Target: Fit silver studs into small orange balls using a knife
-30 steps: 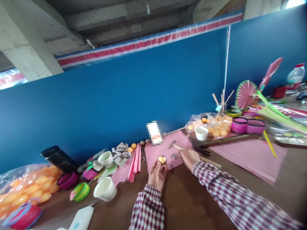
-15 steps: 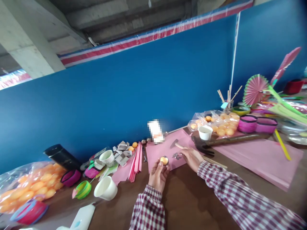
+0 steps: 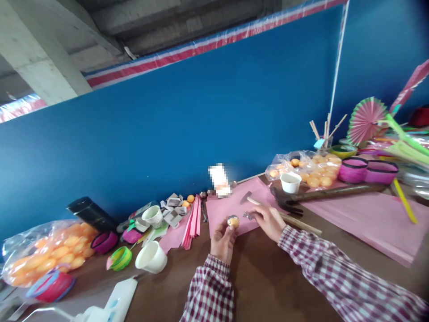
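Observation:
My left hand (image 3: 223, 243) grips a small orange ball (image 3: 233, 222) between thumb and fingers. The ball's upper side is covered with shiny silvery bits. Just right of it, a little pile of silvery metal pieces (image 3: 247, 216) lies on a sheet of pink paper (image 3: 223, 210). My right hand (image 3: 271, 222) has its thumb and fingertips pinched together at that pile; whatever is between them is too small to make out. A small hammer (image 3: 247, 197) rests on the paper, its wooden handle running beneath my right hand.
A larger hammer (image 3: 284, 201) lies to the right, beside a white cup (image 3: 290, 182) and a bag of orange balls (image 3: 311, 170). On the left are another bag of balls (image 3: 56, 252), a white cup (image 3: 151, 257) and pink paper strips (image 3: 192, 223). A blue panel (image 3: 187, 120) stands behind.
My left hand has turned the ball, so its silvery side now faces up. My right hand stays at the metal pieces. The view has shifted slightly.

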Available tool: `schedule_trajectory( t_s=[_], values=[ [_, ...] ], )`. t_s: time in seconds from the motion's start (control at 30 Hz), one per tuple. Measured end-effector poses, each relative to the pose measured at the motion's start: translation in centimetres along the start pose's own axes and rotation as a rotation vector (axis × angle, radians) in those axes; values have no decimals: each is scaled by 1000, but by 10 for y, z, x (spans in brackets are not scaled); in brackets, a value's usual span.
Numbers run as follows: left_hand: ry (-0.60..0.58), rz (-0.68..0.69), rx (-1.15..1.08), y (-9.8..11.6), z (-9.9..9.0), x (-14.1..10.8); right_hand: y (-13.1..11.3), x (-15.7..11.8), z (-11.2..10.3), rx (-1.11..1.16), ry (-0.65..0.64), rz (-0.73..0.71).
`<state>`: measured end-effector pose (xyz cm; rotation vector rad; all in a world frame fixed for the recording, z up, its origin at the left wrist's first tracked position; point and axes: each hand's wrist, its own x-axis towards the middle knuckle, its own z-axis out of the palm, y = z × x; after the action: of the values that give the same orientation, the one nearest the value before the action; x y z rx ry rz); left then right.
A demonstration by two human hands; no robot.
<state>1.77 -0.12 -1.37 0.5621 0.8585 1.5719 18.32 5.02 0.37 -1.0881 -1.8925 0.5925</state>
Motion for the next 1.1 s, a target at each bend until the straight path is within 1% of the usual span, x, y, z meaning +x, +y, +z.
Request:
schedule_trajectory(
  t_s=[0.1,0.2,0.27,0.33,0.43,0.57,0.8,0.97,1.1],
  values=[
    [7,15,15,0,2,-1,-9,-4,8,241,-15,29],
    [-10,20,49,2,6,-4,-16,-7,14,402,-84,85],
    [-26,31,73,2,7,-5,-19,-8,16,453,-115,111],
    [-40,41,92,1,8,-5,-21,-8,17,476,-116,118],
    [-41,67,132,-1,9,-5,-20,-8,18,532,-116,117],
    [-42,107,186,-2,10,-4,-19,-9,19,628,-164,128],
    [-77,125,209,-1,8,-4,-20,-10,21,688,-214,207],
    [-84,107,216,2,8,-5,-14,-10,23,623,-197,215],
    [-92,112,224,2,9,-6,-15,-10,22,580,-194,207]
  ],
)
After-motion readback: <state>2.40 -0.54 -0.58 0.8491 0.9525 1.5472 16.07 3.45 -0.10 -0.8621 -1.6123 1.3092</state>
